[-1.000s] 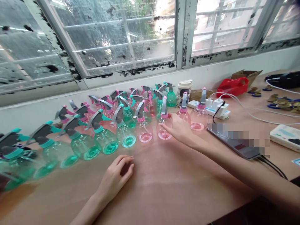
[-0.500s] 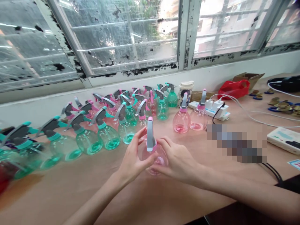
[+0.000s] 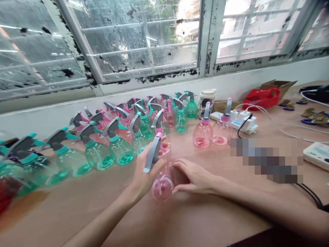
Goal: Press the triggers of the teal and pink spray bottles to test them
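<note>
A clear pink spray bottle (image 3: 162, 187) with a grey and pink trigger head is tilted in front of me, its head leaning left. My left hand (image 3: 145, 171) is closed around the bottle's neck under the trigger head; some of its fingers are hidden behind it. On the other side, my right hand (image 3: 195, 176) curves in a C shape, with thumb and fingertips against the bottle's right side. A green spray bottle (image 3: 122, 152) stands in a row left of my hands. Two more pink spray bottles (image 3: 203, 135) are upright beyond my right hand.
Several green and pink spray bottles line the tabletop (image 3: 102, 206) by the window wall. Behind stands a patterned cup (image 3: 206, 99). To the right are a power strip (image 3: 243, 125) with white cables, a red plastic bag (image 3: 262, 98), a cardboard box (image 3: 285, 89) and a pixelated patch.
The bottle has tipped, its trigger head swinging left and toward me. My left hand has moved left with it, and my right hand's grip has opened a little wider. The view has shifted slightly.
</note>
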{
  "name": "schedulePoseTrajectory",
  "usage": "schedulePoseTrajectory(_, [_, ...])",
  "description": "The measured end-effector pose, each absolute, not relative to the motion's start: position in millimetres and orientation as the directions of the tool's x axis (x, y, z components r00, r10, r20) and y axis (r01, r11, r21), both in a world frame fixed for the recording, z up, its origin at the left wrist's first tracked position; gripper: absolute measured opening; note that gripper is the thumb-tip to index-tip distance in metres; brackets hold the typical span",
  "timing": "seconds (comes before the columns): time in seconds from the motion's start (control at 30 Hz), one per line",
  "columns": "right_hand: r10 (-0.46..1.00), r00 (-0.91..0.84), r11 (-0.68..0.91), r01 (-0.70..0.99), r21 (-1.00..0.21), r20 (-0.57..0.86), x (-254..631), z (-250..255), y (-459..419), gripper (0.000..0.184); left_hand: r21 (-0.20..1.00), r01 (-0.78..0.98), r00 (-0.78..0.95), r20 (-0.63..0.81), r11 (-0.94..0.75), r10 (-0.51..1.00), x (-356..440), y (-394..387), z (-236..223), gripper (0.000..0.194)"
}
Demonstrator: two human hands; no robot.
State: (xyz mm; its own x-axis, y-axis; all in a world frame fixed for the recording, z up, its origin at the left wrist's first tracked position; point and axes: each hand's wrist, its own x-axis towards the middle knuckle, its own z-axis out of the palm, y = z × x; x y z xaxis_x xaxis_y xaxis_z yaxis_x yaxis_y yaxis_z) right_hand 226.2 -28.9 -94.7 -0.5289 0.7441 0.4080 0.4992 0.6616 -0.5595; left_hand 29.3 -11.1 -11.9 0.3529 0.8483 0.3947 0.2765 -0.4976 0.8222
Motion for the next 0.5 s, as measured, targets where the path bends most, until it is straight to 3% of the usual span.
schedulePoseTrajectory(0.17, [0.694, -0.625, 0.713, 0.527, -0.462, 0.357, 234, -100, -20, 0.055, 0.796, 0.245, 0.366, 0.453, -0.553, 0.813, 28, -4, -15, 0.043])
schedulePoseTrajectory(0.33, [0.671, -0.64, 0.739, 0.532, -0.414, 0.374, 227, -103, -9, 0.034, 0.835, 0.256, 0.332, 0.397, -0.487, 0.855, 22, 0, -9, 0.04])
schedulePoseTrajectory(0.5, [0.683, -0.615, 0.73, 0.555, -0.4, 0.394, 223, -108, -3, 0.034, 0.858, 0.262, 0.365, 0.336, -0.442, 0.868, 16, 2, -7, 0.032])
